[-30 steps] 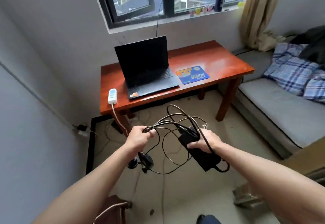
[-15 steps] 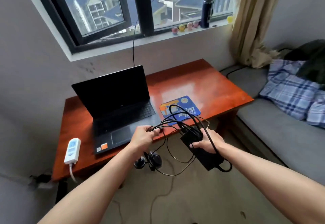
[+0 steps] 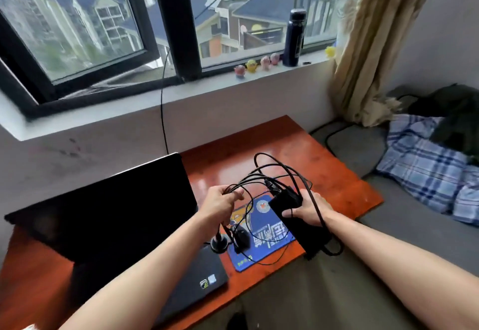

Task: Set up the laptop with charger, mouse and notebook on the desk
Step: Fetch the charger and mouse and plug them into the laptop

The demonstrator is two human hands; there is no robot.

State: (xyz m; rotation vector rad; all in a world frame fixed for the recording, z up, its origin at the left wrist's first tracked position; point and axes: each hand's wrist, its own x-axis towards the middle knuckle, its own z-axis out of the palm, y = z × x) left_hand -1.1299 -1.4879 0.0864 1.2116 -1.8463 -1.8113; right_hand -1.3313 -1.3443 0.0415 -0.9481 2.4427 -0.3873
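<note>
Head view: right hand [image 3: 308, 210], fingers curled round the black charger brick [image 3: 311, 237], holds it above the tabletop [image 3: 324, 163] edge. Left hand [image 3: 220, 205], fingers closed, grips the looped cable [image 3: 272, 171]. Plugs [image 3: 219, 241] dangle below it, beside the mouse pad [image 3: 264, 231]. The open laptop [image 3: 103, 213] stands left of the pad.

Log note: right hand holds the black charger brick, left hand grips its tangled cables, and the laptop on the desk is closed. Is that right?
Not quite. The head view shows the laptop open, lid raised, not closed. The right hand does hold the charger brick and the left hand grips the cables.
</note>
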